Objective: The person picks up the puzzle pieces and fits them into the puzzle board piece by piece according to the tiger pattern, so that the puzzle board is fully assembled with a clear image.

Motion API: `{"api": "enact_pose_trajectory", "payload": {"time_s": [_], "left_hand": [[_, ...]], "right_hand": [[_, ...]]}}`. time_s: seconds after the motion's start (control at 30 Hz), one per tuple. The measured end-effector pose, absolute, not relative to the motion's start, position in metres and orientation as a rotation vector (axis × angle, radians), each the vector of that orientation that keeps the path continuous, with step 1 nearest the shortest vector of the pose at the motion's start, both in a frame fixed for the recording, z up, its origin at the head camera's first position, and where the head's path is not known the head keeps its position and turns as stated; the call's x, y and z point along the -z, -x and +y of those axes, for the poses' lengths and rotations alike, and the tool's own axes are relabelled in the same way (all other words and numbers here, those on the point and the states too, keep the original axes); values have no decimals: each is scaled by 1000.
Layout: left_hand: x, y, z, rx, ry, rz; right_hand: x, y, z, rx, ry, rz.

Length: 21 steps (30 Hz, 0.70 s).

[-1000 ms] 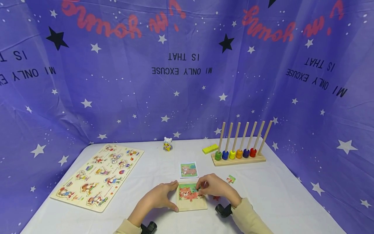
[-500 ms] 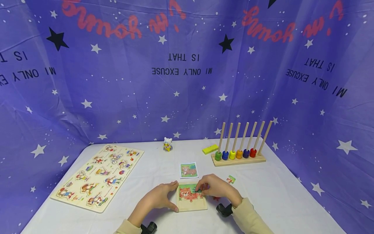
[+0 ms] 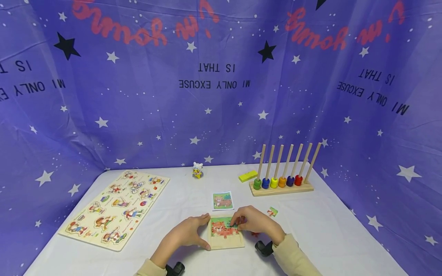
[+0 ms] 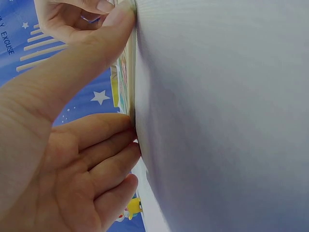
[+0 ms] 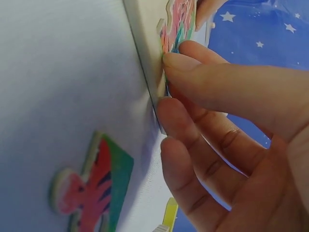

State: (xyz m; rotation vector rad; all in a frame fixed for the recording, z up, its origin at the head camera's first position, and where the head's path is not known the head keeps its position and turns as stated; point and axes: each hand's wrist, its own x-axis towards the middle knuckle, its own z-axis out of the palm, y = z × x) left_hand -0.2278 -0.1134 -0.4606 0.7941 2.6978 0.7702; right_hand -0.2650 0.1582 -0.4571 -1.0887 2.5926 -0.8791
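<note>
Left hand (image 3: 186,232): at about 7 o'clock from the tiger puzzle tray (image 3: 226,234), thumb on the near left corner and fingers along the left edge, curled round the rim and bracing it, as the left wrist view confirms.
Right hand (image 3: 253,222): at 3 o'clock of the tray, fingertips (image 5: 179,60) pinching a puzzle piece (image 5: 177,21) at the tray's right rim; whether the piece is seated I cannot tell.
Tray position: flat on the white counter (image 3: 179,203), close to the near edge, directly before the person.
Risk, misfit: the piece looks raised at the rim in the right wrist view; pressing it while it is skewed would likely jam a tab or lift neighbouring pieces.
Risk, slide: if the left hand eases off, a sideways push from the right could scoot the tray toward 9 o'clock.
Risk, loose piece: a red-and-green loose piece (image 5: 91,186) lies on the counter just beside the right hand; a sweeping wrist could knock it toward the near edge.
Near room: little room between tray and the counter's front edge.
Middle room: a picture card (image 3: 222,201) lies just beyond the tray at 12 o'clock; a small piece (image 3: 272,211) lies at 2 o'clock, apart from the hand.
Left room: a long peg puzzle board (image 3: 115,209) sits at 10 o'clock, with bare counter between it and the tray.
Far room: a bead rack (image 3: 282,180), a yellow block (image 3: 248,176) and a small toy figure (image 3: 197,170) stand near the back edge, against the starry backdrop (image 3: 221,76).
</note>
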Motion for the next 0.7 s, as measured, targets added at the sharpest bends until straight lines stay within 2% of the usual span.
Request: {"api": "enact_pose_trajectory", "payload": {"time_s": [0.7], "left_hand": [[461,228,-115,-767,-807,2704]], "right_hand": [[431,271,194,954,1125,2646]]}}
